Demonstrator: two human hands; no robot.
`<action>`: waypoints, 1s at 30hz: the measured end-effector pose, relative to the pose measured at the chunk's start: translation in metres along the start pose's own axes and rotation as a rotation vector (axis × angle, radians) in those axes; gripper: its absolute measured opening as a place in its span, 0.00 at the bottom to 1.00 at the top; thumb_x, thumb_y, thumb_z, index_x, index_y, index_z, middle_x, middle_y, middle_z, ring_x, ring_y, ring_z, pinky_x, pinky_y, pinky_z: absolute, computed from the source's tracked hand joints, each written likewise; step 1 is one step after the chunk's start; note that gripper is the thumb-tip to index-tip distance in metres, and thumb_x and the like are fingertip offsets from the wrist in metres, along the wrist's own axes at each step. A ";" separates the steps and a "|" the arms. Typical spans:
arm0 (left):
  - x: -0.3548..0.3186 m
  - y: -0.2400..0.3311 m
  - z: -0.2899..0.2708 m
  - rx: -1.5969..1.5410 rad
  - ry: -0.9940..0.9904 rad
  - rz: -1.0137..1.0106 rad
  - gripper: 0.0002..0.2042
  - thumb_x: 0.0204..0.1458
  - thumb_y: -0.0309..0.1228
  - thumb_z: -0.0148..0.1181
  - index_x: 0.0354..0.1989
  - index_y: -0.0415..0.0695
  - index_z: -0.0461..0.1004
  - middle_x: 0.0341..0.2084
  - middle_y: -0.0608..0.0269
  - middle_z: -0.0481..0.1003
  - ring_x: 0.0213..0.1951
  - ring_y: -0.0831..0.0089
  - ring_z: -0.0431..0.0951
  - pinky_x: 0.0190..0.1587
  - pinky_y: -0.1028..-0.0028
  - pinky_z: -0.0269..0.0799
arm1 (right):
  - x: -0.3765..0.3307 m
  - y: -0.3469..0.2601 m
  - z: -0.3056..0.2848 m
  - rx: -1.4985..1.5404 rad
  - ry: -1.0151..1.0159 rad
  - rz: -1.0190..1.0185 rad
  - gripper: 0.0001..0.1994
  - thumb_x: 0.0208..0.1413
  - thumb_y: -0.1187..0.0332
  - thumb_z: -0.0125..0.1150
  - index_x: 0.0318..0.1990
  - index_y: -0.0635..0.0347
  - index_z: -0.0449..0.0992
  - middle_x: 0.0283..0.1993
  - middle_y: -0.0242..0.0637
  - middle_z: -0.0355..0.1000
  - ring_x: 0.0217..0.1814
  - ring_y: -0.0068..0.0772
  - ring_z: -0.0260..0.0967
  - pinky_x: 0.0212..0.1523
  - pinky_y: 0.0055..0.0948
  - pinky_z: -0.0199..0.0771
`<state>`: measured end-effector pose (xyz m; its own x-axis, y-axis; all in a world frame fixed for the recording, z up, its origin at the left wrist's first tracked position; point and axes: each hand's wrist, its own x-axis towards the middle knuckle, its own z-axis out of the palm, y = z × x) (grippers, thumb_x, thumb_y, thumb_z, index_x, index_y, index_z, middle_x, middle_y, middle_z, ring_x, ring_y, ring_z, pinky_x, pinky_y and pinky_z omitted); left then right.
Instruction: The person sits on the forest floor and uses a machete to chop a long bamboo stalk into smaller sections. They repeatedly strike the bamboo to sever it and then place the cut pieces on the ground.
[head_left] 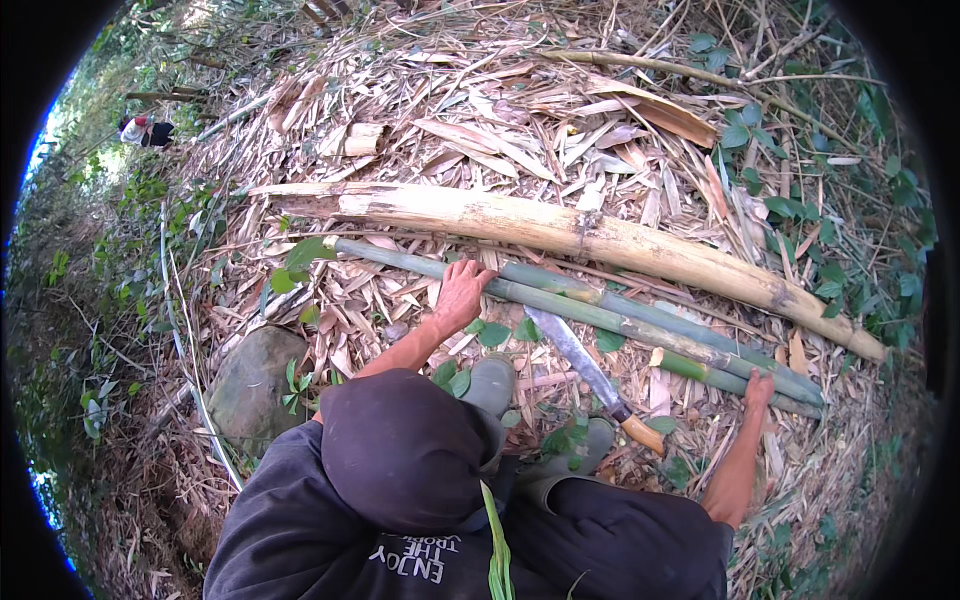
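My left hand (463,294) is closed over a long green bamboo pole (610,318) at about its upper third. A second green bamboo pole (560,284) lies along its far side, partly hidden. At the right end of the bundle, my right hand (759,388) grips the poles where they meet a short, cut green bamboo piece (685,367); which of them its fingers hold is partly hidden. Between my arms a machete (575,354) lies on the ground, its wooden handle toward my right boot and its blade tip near the poles.
Beyond the poles lies a thick, dry, yellowish bamboo trunk (480,213). A large rock (257,385) sits left of my left arm. Dry bamboo leaves and husks (470,110) litter the ground. A distant person (147,131) is at the upper left.
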<state>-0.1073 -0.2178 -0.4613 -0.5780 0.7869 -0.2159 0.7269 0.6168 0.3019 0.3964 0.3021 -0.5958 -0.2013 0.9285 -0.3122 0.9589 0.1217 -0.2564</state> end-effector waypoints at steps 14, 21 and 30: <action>0.003 -0.020 -0.001 -0.113 0.205 -0.153 0.20 0.42 0.20 0.55 0.47 0.43 0.74 0.47 0.53 0.70 0.55 0.56 0.64 0.59 0.56 0.58 | 0.011 0.015 -0.005 -0.066 0.064 -0.060 0.32 0.58 0.57 0.55 0.58 0.82 0.61 0.42 0.64 0.70 0.39 0.55 0.70 0.38 0.44 0.70; 0.000 -0.126 -0.034 -0.484 0.802 -1.534 0.29 0.51 0.38 0.64 0.57 0.38 0.61 0.43 0.51 0.69 0.48 0.58 0.67 0.55 0.60 0.66 | -0.135 -0.102 -0.036 -0.043 0.374 -0.429 0.21 0.58 0.68 0.50 0.55 0.75 0.65 0.52 0.59 0.64 0.52 0.59 0.65 0.60 0.46 0.61; 0.000 -0.174 0.034 -1.510 0.832 -1.448 0.17 0.53 0.40 0.62 0.46 0.45 0.68 0.39 0.60 0.69 0.41 0.64 0.69 0.42 0.56 0.67 | -0.326 -0.180 -0.023 -0.160 -0.368 -0.692 0.26 0.48 0.70 0.61 0.57 0.63 0.65 0.54 0.48 0.63 0.57 0.50 0.60 0.59 0.48 0.60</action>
<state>-0.2213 -0.3250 -0.5450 -0.5630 -0.4681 -0.6812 -0.6880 -0.1912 0.7000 0.2939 -0.0146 -0.4273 -0.7873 0.4517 -0.4196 0.6039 0.7024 -0.3768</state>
